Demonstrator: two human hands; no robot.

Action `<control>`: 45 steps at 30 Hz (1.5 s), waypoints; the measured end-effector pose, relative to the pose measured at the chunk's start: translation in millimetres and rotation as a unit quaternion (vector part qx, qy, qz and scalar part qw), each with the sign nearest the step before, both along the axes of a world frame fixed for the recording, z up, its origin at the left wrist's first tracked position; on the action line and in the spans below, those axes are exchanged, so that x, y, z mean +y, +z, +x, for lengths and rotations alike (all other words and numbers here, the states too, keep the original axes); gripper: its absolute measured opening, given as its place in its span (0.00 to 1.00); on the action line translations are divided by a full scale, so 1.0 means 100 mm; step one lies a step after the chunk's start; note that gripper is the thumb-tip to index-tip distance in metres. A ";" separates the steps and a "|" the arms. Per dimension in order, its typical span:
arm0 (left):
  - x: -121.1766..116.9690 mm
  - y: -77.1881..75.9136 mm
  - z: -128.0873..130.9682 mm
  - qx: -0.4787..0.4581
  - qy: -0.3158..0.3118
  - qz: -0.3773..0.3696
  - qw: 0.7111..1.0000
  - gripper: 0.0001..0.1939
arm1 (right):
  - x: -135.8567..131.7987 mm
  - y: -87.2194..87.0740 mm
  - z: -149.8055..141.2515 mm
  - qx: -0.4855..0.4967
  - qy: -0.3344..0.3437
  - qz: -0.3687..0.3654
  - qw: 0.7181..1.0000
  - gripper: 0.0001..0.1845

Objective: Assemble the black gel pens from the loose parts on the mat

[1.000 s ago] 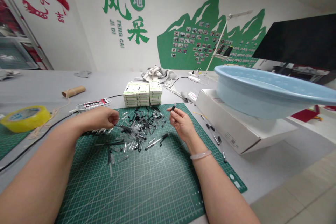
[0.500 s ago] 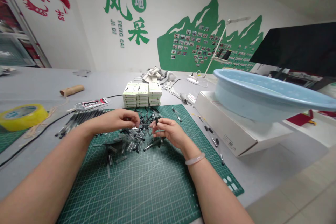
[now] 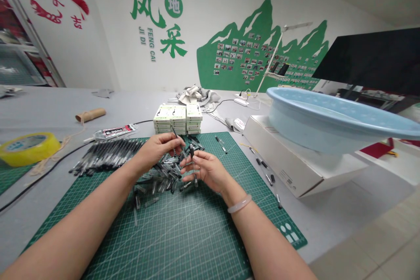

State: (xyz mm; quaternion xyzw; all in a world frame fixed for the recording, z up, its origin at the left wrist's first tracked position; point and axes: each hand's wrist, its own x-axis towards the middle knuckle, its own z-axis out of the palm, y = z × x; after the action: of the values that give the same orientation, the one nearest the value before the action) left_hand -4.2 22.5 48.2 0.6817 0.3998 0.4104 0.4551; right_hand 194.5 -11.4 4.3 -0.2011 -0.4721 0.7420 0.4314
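Note:
My left hand [image 3: 164, 148] is closed, pinching a thin dark pen refill [image 3: 175, 132] that slants up from its fingertips. Just right of it, my right hand [image 3: 210, 169] has thumb and index finger closed on a pen [image 3: 192, 150] with a black end, held roughly upright; the other fingers are loosely spread. Under and around both hands lies a heap of clear and black pen parts [image 3: 164, 183] on the green cutting mat [image 3: 170, 236]. Left of the heap, a row of pens [image 3: 110, 155] lies side by side, partly behind my left wrist.
Stacked small white boxes [image 3: 170, 118] stand behind the heap. On the right, a blue basin [image 3: 305, 127] rests on a white carton [image 3: 295, 170], with loose pen parts [image 3: 262, 162] beside it. At left are yellow tape [image 3: 29, 151], a cable [image 3: 42, 179] and a plastic packet [image 3: 114, 131].
My left hand has turned and lifted the refill from lying level between the hands to slanting upward. My right hand has lowered slightly, its fingers spreading. More of the pen row shows.

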 end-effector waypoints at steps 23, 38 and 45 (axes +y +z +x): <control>0.05 -0.01 -0.01 -0.183 0.044 -0.049 0.981 0.13 | 0.00 -0.06 -0.01 -0.035 0.056 0.020 0.998 0.13; -0.09 0.10 0.07 0.084 -0.007 0.085 0.993 0.15 | 0.04 -0.09 -0.03 -0.043 0.031 0.015 0.998 0.14; -0.06 0.10 0.06 0.119 -0.068 0.048 0.989 0.20 | 0.02 -0.02 -0.01 -0.005 0.004 0.008 1.000 0.14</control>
State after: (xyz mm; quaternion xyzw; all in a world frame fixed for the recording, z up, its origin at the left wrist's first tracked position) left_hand 2.1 16.3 57.8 0.7723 0.3840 0.3128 0.3979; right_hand 193.0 -9.0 2.1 -0.1993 -0.4808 0.7391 0.4275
